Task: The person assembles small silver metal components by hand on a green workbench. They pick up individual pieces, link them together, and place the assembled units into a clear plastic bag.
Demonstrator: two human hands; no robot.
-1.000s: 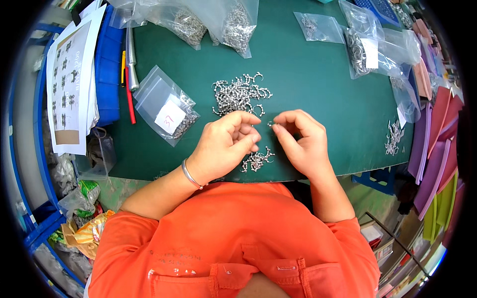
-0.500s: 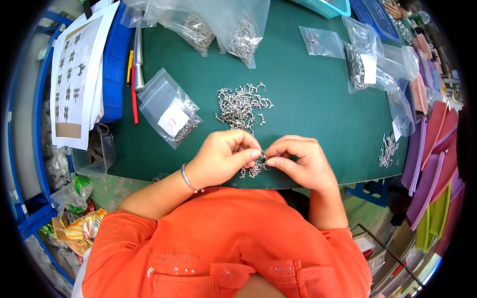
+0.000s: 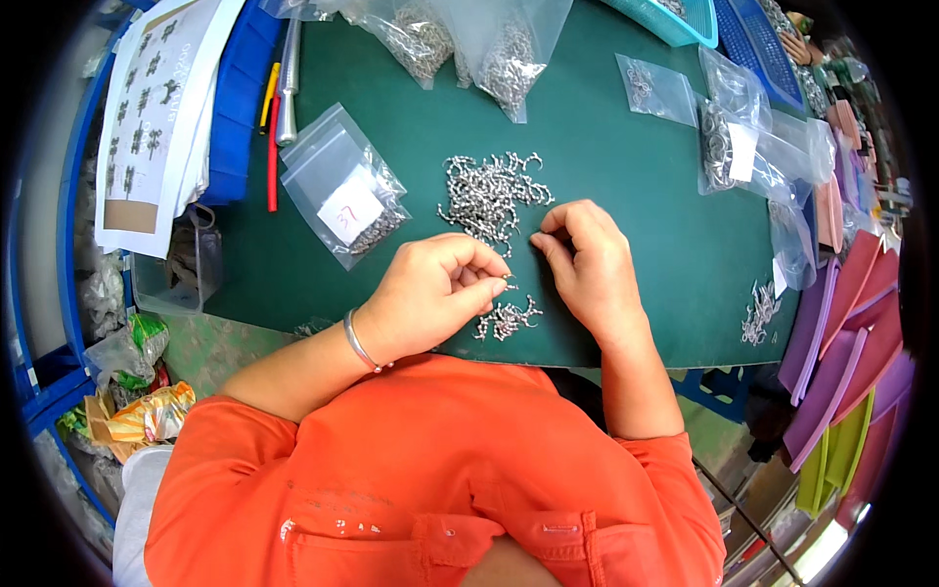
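Note:
My left hand [image 3: 430, 292], with a silver bangle at the wrist, pinches a small curved metal piece [image 3: 510, 285] between thumb and forefinger. Beyond it lies a large heap of small silver beaded, curved metal pieces [image 3: 494, 191] on the green table. A smaller heap of similar pieces [image 3: 507, 319] sits near the table's front edge, just below the left fingertips. Right of the large heap, my right hand [image 3: 592, 259] has thumb and forefinger drawn together close to the tabletop. Whatever is between those fingertips, if anything, is too small to make out.
Left of the heaps lies a labelled zip bag [image 3: 350, 203] of metal parts. Bags of pieces [image 3: 509, 68] stand at the back, and more bags [image 3: 719, 147] at the right. A blue tray [image 3: 238, 108] and pens [image 3: 273, 147] line the left side. Loose pieces [image 3: 760, 311] lie far right.
My right hand has moved away from the left hand, farther out toward the large heap's right side. My left hand keeps its pinch near the small heap. The whole view has shifted slightly.

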